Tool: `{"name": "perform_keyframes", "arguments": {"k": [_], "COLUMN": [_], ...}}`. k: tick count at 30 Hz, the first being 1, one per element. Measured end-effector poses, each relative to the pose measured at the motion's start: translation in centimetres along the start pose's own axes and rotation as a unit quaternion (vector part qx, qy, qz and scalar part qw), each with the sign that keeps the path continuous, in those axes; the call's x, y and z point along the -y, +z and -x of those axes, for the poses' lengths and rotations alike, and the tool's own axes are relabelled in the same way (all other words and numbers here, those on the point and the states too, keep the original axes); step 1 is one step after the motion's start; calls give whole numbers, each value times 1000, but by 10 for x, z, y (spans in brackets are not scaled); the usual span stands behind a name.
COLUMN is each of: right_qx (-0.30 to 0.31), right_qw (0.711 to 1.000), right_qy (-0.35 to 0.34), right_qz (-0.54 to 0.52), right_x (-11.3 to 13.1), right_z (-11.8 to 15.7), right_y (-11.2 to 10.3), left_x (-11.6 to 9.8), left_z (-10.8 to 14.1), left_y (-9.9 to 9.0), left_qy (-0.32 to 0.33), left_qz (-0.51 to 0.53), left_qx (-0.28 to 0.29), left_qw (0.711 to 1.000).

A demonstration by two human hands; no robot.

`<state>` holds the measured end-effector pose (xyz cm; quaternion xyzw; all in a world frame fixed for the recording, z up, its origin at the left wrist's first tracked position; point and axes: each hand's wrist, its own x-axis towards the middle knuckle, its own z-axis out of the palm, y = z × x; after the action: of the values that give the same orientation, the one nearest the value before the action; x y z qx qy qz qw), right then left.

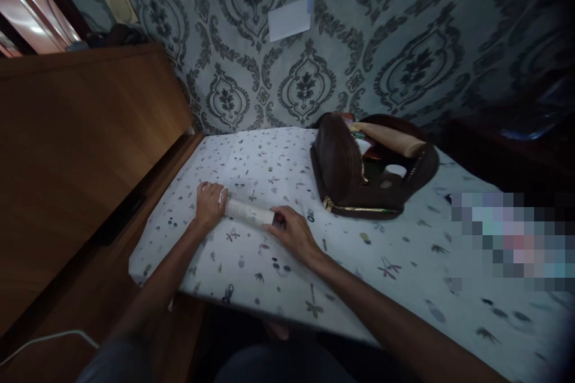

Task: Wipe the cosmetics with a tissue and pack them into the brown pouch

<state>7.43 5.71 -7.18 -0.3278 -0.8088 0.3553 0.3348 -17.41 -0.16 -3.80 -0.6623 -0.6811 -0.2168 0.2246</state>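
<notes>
A pale, semi-transparent cylindrical bottle lies sideways just over the patterned white cloth, held between both hands. My left hand is closed round its left end, where a bit of white shows by the fingers. At the other end, which is dark, my right hand grips with thumb and fingers. Print on the bottle is too blurred to read. To the right stands a brown toiletry bag, unzipped, with a beige tube and a white-topped item inside.
The printed cloth covers the table up to the wallpapered wall. A wooden cabinet borders the left side. A pixelated patch hides something at the right. A white card is on the wall, and a white cable runs at lower left.
</notes>
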Motion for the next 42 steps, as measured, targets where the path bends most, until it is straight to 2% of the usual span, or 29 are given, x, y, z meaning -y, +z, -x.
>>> {"name": "perform_keyframes", "arguments": {"k": [2,5,7,9,12,18,20,24,30,36,39,42], "right_qx": [-3,-22,-32,-36,-33,13,27,48,65,68,68,67], "right_qw": [1000,999,997,996,995,997,997,996,997,995,995,995], "right_qy": [-9,-43,-65,-79,-88,-66,-62,-65,-40,-43,-48,-58], "right_qz": [-5,1,6,10,21,30,30,33,20,60,49,40], "right_x": [-2,-3,-5,-5,-3,7,10,13,15,16,17,14], "right_z": [-1,0,2,4,6,10,12,15,15,15,16,15], "right_y": [1,5,6,7,4,-4,-5,-6,-6,-4,-4,-3], "left_x": [-24,-72,-97,-108,-93,-14,5,21,19,13,-16,-66], "left_z": [4,11,13,13,11,14,19,28,43,62,61,55], "left_y": [-5,-8,-7,-7,-10,-26,-31,-33,-31,-45,-47,-39], "left_qy": [53,148,166,176,179,74,40,14,18,-59,-54,30], "left_qz": [-11,-9,-9,-14,-19,-76,-87,-90,-79,-63,-51,16], "left_qx": [11,39,57,68,82,107,110,112,72,61,52,52], "left_qw": [998,988,984,982,980,989,989,989,994,994,996,998]}}
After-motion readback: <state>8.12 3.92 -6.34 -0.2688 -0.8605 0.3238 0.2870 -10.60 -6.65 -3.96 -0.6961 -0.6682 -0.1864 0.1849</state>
